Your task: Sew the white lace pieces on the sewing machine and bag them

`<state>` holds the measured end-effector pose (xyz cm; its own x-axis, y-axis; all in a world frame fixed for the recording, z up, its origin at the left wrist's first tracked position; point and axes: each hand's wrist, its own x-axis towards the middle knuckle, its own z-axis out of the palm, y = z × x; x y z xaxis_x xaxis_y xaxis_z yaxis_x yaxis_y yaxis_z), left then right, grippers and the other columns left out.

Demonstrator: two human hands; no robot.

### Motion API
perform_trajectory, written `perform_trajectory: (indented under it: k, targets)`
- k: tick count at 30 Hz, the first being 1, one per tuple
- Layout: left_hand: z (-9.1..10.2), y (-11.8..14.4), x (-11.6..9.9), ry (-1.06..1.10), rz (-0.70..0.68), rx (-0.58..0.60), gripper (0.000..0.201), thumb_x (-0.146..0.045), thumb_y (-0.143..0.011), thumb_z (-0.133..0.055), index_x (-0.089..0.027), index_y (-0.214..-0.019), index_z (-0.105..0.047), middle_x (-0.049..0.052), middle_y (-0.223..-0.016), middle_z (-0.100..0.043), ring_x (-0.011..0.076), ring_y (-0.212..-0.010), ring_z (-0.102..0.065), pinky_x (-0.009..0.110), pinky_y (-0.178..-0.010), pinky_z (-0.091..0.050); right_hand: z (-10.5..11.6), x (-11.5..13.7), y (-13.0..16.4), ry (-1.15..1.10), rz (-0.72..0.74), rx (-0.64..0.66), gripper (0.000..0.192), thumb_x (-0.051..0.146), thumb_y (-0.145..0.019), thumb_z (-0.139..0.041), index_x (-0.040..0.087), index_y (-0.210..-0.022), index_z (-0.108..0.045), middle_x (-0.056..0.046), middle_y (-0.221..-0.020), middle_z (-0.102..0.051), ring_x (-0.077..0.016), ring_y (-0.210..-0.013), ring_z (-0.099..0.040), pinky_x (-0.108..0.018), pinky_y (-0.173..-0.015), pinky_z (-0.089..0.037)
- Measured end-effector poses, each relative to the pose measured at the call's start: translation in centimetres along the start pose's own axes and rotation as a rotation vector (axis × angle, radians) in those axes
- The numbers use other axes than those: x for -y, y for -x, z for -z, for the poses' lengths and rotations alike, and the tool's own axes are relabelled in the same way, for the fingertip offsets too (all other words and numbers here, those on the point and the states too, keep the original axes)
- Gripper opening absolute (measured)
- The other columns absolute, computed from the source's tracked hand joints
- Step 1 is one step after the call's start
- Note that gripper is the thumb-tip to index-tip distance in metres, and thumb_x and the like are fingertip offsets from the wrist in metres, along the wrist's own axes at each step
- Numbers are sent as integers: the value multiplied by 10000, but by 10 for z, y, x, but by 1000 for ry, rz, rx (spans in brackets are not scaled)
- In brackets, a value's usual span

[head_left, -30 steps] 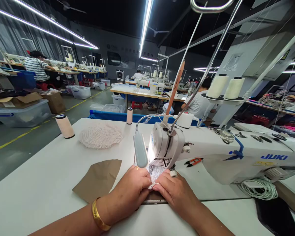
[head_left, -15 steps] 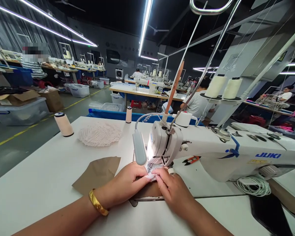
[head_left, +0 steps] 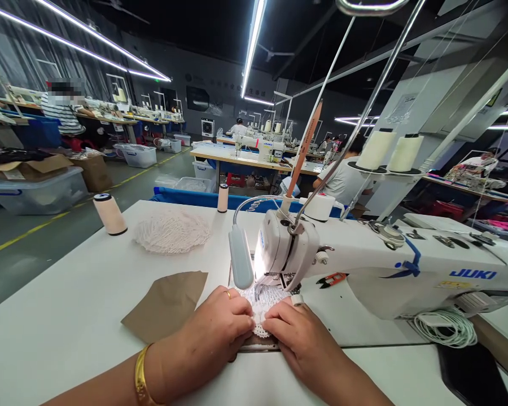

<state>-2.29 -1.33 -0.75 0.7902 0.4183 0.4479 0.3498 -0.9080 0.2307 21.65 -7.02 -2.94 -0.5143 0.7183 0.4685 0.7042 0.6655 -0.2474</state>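
Note:
White lace fabric (head_left: 260,316) lies under the needle area of the sewing machine (head_left: 288,242), lit by the lamp (head_left: 241,256). At its left edge my left hand (head_left: 218,327) is closed on the lace, thumb and fingers pressed together. On the opposite side my right hand (head_left: 298,335) pinches the lace too. Only a narrow strip shows between the two hands, with its scalloped edge toward me. A brown piece of paper or card (head_left: 169,301) rests on the table left of my left hand. Behind it is a pile of white lace pieces (head_left: 171,231).
A peach thread cone (head_left: 110,214) stands at the table's left edge, a smaller one (head_left: 222,198) at the back. Red-handled thread snips (head_left: 332,279) lie beneath the machine arm. A coiled white cord (head_left: 444,327) hangs right, above a black flat object (head_left: 469,366). Co-workers sit at other machines.
Both hands have moved slightly toward me and apart. More of the lace now shows under the needle area and between my fingers. The camera view has shifted a little.

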Motion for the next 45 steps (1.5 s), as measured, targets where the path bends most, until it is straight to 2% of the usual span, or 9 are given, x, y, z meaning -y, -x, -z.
perform_trajectory:
  k: [5, 8, 12, 18, 23, 28, 33, 38, 45]
  targets:
    - [-1, -4, 6, -36, 3, 11, 271, -82, -1020, -510, -195, -816, -648, 26, -926, -734, 197, -816, -611, 363, -728, -378, -3, -1, -3, 20, -17, -13, 432, -71, -884, -500, 233, -1129, -684, -32, -1068, -736, -229, -882, -619, -354, -729, -452]
    - [-1, -4, 6, -24, -45, -2, 237, -43, -987, -525, -202, -902, -679, 26, -960, -746, 208, -859, -625, 366, -748, -387, -3, -1, -3, 13, -1, -7, 444, -61, -895, -506, 240, -1173, -678, -38, -1092, -748, -235, -917, -642, -355, -745, -482]
    - [-1, -2, 4, -22, -78, 1, 269, 12, -922, -553, -213, -983, -687, 11, -940, -744, 199, -820, -623, 358, -756, -391, -1, -1, -2, 44, 10, 2, 428, -42, -917, -508, 259, -1173, -671, -45, -1046, -755, -229, -887, -665, -344, -736, -503]
    - [0, -3, 5, -50, -71, 0, 264, 29, -903, -555, -206, -930, -673, 9, -914, -742, 196, -786, -612, 355, -737, -388, -2, -2, -3, 67, -12, -17, 452, -56, -883, -510, 263, -1156, -678, -46, -1011, -752, -236, -887, -679, -345, -743, -526]
    - [-2, -8, 11, -78, -30, 28, 250, -16, -984, -537, -197, -905, -690, 20, -927, -750, 201, -832, -647, 362, -782, -417, -4, -4, -7, 18, -31, -25, 460, -80, -831, -466, 230, -1099, -675, -65, -1055, -755, -248, -931, -680, -357, -759, -549]
    - [0, -16, 15, -153, -14, -3, 293, -17, -984, -529, -190, -777, -644, 10, -843, -711, 188, -751, -599, 351, -733, -412, -3, -5, -11, 64, -76, -8, 479, -79, -818, -477, 254, -1099, -676, -59, -1064, -750, -250, -930, -688, -349, -759, -565]
    - [5, -19, 12, -178, 15, -7, 308, -46, -996, -524, -186, -736, -613, 6, -814, -691, 185, -714, -552, 348, -693, -392, -4, -6, -11, 84, -107, -5, 524, -61, -838, -476, 263, -1195, -684, -72, -1152, -754, -252, -913, -699, -345, -708, -578]
    - [3, -18, 13, -176, 25, -17, 326, -68, -1018, -491, -185, -743, -623, 14, -819, -694, 195, -735, -547, 359, -698, -380, -7, -9, -9, 87, -109, -11, 579, -50, -852, -465, 258, -1292, -682, -81, -1230, -756, -256, -946, -710, -362, -732, -611]
    - [2, -17, 15, -173, 63, 48, 321, -81, -1024, -472, -183, -764, -630, 21, -857, -701, 203, -779, -561, 368, -731, -397, -9, -10, -8, 103, -140, 25, 585, -33, -883, -457, 249, -1349, -670, -87, -1322, -742, -255, -986, -726, -367, -772, -636]
